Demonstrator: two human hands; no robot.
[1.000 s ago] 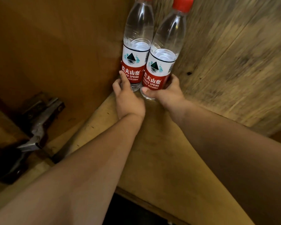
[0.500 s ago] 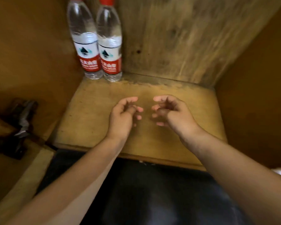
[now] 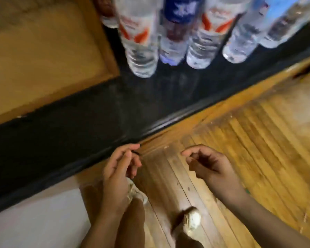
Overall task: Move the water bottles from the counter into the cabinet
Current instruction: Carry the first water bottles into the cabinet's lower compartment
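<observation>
Water bottles (image 3: 168,36) crowd the dark counter (image 3: 97,113) along the frame's top, bare counter stretching lower left. Low centre, the left hand (image 3: 118,174) and right hand (image 3: 209,165) hang empty, fingers loosely curled.

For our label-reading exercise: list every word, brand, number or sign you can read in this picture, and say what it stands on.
Nothing can be read; motion blur smears every label.
Red-marked bottle: red shapes only, blurred.
Blue-label bottle: white marks, blurred.
Second red-marked bottle: blurred.
Light-blue-label bottles: blurred.
Counter, floor: no text.
</observation>
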